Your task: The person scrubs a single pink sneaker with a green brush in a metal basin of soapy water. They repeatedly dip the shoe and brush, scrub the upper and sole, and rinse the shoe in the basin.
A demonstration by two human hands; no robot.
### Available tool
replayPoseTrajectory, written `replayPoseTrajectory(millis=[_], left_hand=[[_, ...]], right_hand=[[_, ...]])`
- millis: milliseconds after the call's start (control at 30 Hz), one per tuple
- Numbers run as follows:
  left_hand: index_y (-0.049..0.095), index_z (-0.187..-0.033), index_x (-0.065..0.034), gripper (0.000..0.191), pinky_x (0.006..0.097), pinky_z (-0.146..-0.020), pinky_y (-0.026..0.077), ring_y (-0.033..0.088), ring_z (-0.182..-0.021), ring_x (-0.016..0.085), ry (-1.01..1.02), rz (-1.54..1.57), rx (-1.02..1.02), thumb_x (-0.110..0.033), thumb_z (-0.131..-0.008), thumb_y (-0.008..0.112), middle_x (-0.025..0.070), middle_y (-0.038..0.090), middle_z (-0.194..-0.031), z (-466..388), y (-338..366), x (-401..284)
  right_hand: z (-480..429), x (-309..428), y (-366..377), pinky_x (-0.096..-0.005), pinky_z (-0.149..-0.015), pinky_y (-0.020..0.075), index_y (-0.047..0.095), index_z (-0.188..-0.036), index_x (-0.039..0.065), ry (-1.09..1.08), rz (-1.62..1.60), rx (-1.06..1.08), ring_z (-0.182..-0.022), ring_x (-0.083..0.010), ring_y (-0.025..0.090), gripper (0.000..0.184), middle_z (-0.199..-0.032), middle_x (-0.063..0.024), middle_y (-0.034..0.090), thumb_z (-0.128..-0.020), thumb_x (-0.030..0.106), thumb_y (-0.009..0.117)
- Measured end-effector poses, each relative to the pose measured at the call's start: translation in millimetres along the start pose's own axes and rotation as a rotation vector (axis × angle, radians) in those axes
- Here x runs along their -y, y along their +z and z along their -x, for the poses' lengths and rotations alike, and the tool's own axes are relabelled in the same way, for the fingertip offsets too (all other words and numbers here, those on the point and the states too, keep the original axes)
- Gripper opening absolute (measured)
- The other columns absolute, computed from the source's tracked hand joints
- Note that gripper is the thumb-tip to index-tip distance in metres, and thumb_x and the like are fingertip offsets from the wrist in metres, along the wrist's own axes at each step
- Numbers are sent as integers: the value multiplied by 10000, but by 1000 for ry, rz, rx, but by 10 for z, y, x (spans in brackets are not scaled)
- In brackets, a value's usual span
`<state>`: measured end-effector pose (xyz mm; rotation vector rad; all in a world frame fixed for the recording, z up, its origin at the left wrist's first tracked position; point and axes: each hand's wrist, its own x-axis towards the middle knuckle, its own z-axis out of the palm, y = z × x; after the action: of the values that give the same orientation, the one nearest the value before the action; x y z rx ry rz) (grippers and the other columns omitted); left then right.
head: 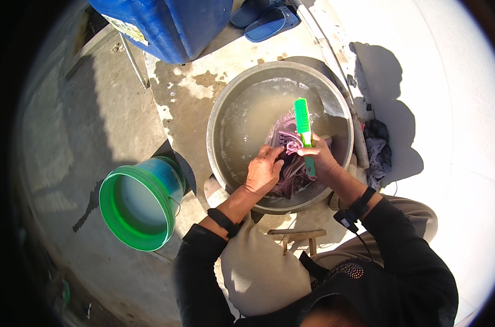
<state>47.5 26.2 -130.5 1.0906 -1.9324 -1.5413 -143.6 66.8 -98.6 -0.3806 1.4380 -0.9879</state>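
A round metal basin (217, 118) of cloudy water stands before me. In it lies a wet mauve fabric article (290, 145) with thin raised cords, partly under water. My left hand (264, 168) grips its left side, fingertips beside the cords; the exact hold is partly hidden. My right hand (323, 157) is shut around the handle of a bright green scrub brush (302, 116). The brush's bristled head points to the far side of the basin, with its bristles turned leftward. Below the hands, darker folds of the article show near the basin's front rim.
A green-rimmed bucket (170, 212) of cloudy liquid stands at left. Beyond the basin are a large blue plastic container (178, 24) and blue slippers (272, 26). A pole (325, 45) runs along the right, with crumpled dark cloth (377, 151) beside it. A wooden stool (298, 234) sits between my legs.
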Motion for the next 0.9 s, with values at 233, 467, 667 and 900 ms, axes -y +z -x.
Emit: replayPoseTrajectory(millis=[233,467,667,900], left_hand=[[631,-985,-94,258,344,-691,483,609,-789,271,-85,155,65,-115,-729,654,102,580,-882,-239,-15,76],[642,-974,-34,253,240,-612,447,535,-648,88,-264,286,118,-20,-723,667,31,598,-810,-202,35,133],[630,-993,-30,310,364,-760,487,585,-874,299,153,-138,174,-13,-685,596,132,584,-961,-61,69,-102],[586,-1049,-35,342,387,-854,460,543,-1014,319,-35,-196,-90,-87,-713,619,122,565,-1047,-6,-132,-100]], right_hand=[[-69,55,132,-251,-605,451,524,-1040,29,-1,-82,-39,-633,-113,542,305,-806,-30,577,-754,33,631],[-151,-72,-118,-248,-589,452,566,-965,35,-101,143,-173,-625,-121,549,212,-745,-29,571,-762,-11,601],[-500,278,-173,-391,-714,469,492,-1243,56,-396,1061,-250,-800,-310,613,410,-898,-198,623,-860,203,518],[-297,266,-140,-437,-691,477,509,-1244,241,-365,1671,124,-802,-348,607,415,-831,-181,619,-833,204,461]])
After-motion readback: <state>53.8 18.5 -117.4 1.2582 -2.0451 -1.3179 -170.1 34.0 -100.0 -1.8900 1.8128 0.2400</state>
